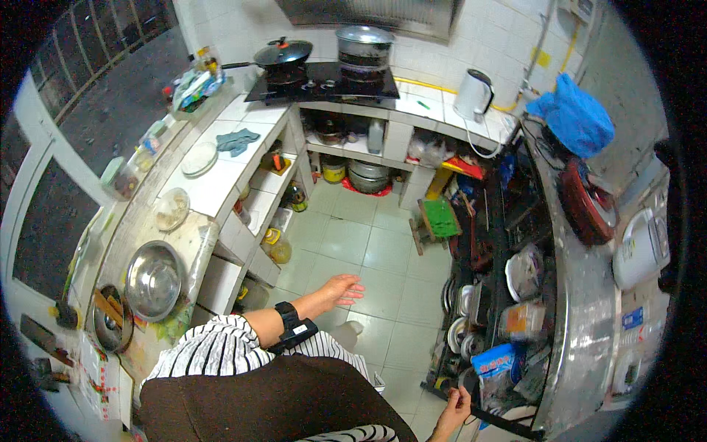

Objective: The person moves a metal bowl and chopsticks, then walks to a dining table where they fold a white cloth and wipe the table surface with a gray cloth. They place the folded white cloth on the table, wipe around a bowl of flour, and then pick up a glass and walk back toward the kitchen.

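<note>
My left hand (343, 289) hangs over the tiled floor, palm partly turned up, fingers apart and holding nothing. A black strap with a small device (295, 330) is around that forearm. At the lower right, my right hand (458, 402) is bent at the near front corner of the dark shelf rack (493, 226). Its fingers are curled, and whether they grip the rack's edge or a small thing cannot be told. Right beside it, inside the rack, is a blue printed plastic bag (495, 362). Stacked dishes (457, 334) stand on the rack just beyond that hand.
A steel basin (154, 280) and a plate (199, 159) rest on the left counter. On the gas hob (323, 85) stand a lidded wok (283, 52) and a steamer pot (364, 50). A kettle (474, 95) is right of it. A green-topped stool (440, 217) stands by the rack.
</note>
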Demonstrator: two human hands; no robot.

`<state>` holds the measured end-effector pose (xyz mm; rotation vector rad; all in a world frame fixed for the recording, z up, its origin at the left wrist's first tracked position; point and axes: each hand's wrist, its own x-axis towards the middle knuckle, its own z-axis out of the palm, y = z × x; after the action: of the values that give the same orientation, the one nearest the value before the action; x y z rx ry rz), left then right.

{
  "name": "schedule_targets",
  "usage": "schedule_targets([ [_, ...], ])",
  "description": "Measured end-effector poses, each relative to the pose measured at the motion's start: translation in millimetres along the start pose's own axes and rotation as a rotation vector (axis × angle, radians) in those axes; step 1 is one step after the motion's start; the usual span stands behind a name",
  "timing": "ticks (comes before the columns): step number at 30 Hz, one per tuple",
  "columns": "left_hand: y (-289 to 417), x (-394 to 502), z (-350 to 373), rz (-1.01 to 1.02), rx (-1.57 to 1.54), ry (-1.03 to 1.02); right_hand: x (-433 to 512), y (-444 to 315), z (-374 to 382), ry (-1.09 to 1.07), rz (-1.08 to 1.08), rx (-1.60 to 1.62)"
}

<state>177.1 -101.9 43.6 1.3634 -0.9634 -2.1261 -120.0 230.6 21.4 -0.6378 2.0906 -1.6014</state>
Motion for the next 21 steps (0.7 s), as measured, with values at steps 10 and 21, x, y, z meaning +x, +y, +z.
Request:
schedule_targets([
  [10, 30, 19, -52, -0.013, -0.024, -0.099, -20, -72, 96, -0.116, -0.006, -0.094],
  [21, 34, 85, -62, -0.191, 0.012, -0.219, -93, -45, 98, 0.162, 0.159, -0.130],
])
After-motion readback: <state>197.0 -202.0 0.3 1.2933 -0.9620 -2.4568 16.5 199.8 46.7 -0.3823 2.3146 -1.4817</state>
